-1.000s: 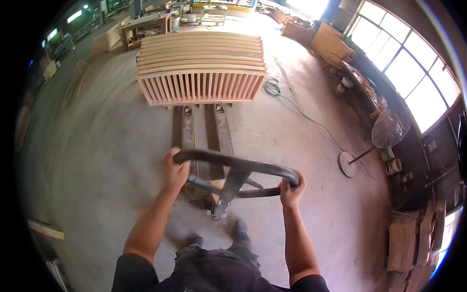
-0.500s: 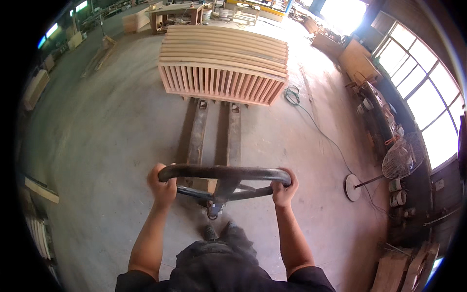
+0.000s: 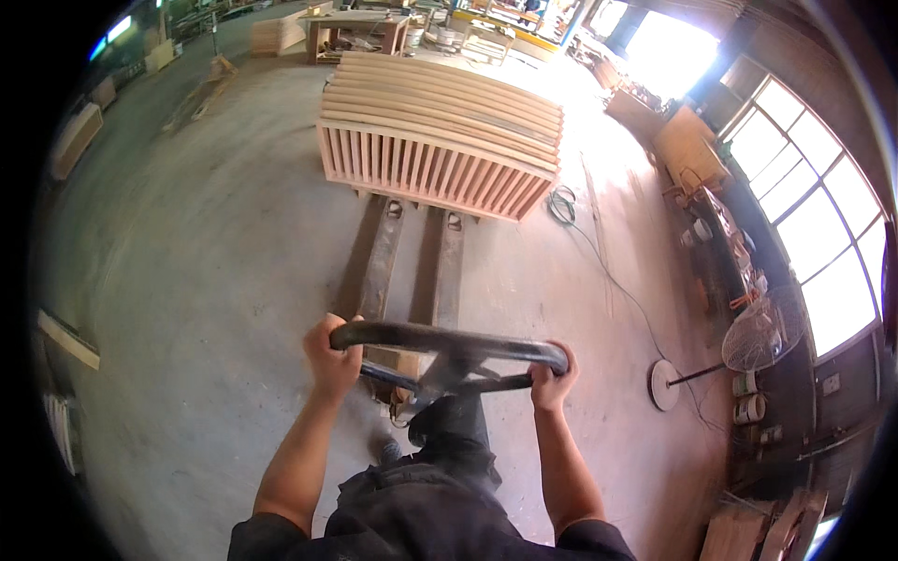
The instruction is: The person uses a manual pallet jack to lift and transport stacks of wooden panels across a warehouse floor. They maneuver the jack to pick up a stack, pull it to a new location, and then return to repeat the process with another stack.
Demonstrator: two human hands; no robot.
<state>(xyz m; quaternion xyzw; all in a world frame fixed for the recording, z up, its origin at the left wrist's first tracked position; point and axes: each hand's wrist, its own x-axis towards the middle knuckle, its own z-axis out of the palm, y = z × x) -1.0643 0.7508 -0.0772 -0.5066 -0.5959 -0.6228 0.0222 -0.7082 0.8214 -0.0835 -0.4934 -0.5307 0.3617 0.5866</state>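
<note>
My left hand (image 3: 332, 355) is wrapped round the left end of a black loop handle (image 3: 449, 339) on a pallet jack. Round the right end of the same handle, my right hand (image 3: 554, 374) is closed too. Beyond the handle stretch the jack's two worn forks, a left fork (image 3: 380, 262) and a right fork (image 3: 449, 271). Their tips lie at the near side of a stack of slatted wooden frames (image 3: 440, 150), which rests on low supports. How far the tips reach under it, I cannot tell. The jack's base is partly hidden by the handle and my leg.
Right of the stack lies a coiled hose or cable (image 3: 562, 204), trailing toward a standing fan (image 3: 664, 383). A cluttered bench (image 3: 725, 229) runs below the windows. Wooden boards (image 3: 744, 533) stand at the near right. A worktable (image 3: 357, 28) is at the back, and a plank (image 3: 67, 338) lies at left.
The view has turned a little, so the stack and forks appear slanted. The handle and both hands sit slightly farther right and lower, still gripping. One leg has come forward under the handle.
</note>
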